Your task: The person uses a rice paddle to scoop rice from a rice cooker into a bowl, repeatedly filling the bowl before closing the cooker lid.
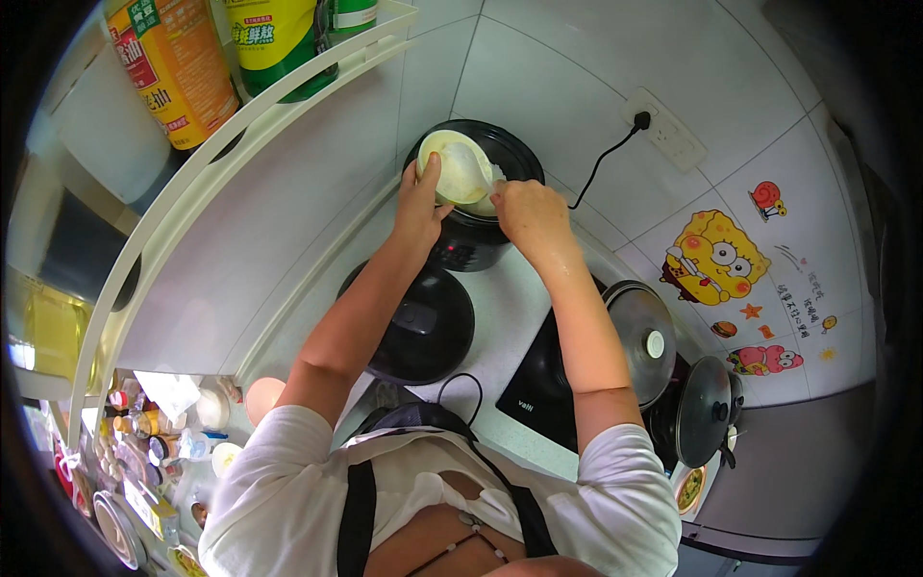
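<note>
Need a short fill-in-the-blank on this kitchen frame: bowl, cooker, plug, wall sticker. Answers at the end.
1. The left hand grips a bowl whose contents are ____ in colour.
2. The bowl is held over an open cooker whose body is ____ in colour.
3. In the picture, the black plug is to the ____ of the cooker.
4. The largest cartoon sticker on the tiled wall is mostly ____ in colour.

Missing words: white; black; right; yellow.

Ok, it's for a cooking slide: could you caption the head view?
Left hand holds a pale bowl of white food over an open black cooker, right hand close beside the bowl.
</note>
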Available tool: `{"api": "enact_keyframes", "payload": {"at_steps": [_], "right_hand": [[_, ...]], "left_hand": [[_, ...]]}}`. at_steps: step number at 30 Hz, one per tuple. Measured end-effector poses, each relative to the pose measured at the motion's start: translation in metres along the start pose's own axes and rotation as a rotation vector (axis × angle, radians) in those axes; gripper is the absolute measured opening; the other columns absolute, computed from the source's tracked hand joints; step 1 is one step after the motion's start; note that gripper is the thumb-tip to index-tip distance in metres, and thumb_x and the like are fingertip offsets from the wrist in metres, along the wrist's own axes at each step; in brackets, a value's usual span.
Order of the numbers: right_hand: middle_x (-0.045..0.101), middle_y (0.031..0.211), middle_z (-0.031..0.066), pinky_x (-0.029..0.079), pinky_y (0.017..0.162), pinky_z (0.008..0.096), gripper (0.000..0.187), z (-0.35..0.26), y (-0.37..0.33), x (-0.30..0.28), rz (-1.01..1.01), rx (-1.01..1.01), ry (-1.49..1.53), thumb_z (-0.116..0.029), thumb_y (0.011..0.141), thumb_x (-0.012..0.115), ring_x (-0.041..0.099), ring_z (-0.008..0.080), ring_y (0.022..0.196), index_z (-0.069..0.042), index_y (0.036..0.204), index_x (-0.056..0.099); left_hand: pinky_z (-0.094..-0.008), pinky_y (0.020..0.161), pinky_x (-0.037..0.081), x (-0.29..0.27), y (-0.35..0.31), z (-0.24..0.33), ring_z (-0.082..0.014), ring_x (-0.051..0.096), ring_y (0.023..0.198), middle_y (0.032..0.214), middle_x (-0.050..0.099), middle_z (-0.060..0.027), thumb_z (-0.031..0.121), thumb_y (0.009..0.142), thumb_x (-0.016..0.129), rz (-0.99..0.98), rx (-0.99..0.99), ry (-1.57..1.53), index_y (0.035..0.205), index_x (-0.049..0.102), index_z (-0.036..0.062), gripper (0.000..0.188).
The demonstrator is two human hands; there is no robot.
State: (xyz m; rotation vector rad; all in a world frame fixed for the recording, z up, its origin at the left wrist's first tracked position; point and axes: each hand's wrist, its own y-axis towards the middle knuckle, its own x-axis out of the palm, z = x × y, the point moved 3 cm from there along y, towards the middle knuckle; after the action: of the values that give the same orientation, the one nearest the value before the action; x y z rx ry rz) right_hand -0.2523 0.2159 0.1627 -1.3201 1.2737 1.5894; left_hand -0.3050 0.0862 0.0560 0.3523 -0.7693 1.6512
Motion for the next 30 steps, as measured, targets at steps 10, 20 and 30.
{"api": "enact_keyframes", "payload": {"at_steps": [10, 20, 30], "right_hand": [[0.064, 0.078, 0.0178, 0.048, 0.071, 0.0400, 0.024, 0.038, 0.019, 0.023, -0.303, 0.255, 0.658, -0.025, 0.085, 0.054, 0.063, 0.0324, 0.074, -0.004, 0.086, 0.066], [0.060, 0.071, 0.0121, 0.045, 0.064, 0.0344, 0.026, 0.050, 0.009, -0.018, 0.026, 0.153, 0.539, -0.025, 0.085, 0.056, 0.058, 0.0251, 0.068, -0.009, 0.104, 0.065], [0.063, 0.076, 0.0142, 0.047, 0.066, 0.0409, 0.023, 0.039, 0.002, -0.029, 0.017, 0.087, 0.351, -0.026, 0.083, 0.056, 0.061, 0.0330, 0.072, -0.014, 0.100, 0.066]], "left_hand": [[-0.0556, 0.095, 0.033, -0.001, 0.010, 0.009, -0.0268, 0.037, 0.122, 0.133, 0.038, -0.0072, 0.054, 0.082, 0.056, -0.051, -0.073, 0.030, 0.131, 0.035, 0.0168, 0.065], [-0.0580, 0.095, 0.032, -0.006, 0.024, 0.003, -0.0318, 0.032, 0.124, 0.138, 0.030, -0.0091, 0.057, 0.082, 0.054, -0.114, -0.163, -0.049, 0.133, 0.033, 0.0172, 0.068], [-0.0513, 0.097, 0.034, 0.008, 0.014, 0.004, -0.0255, 0.039, 0.122, 0.132, 0.042, -0.0071, 0.058, 0.086, 0.044, -0.066, -0.176, 0.002, 0.131, 0.036, 0.0169, 0.061]]}}
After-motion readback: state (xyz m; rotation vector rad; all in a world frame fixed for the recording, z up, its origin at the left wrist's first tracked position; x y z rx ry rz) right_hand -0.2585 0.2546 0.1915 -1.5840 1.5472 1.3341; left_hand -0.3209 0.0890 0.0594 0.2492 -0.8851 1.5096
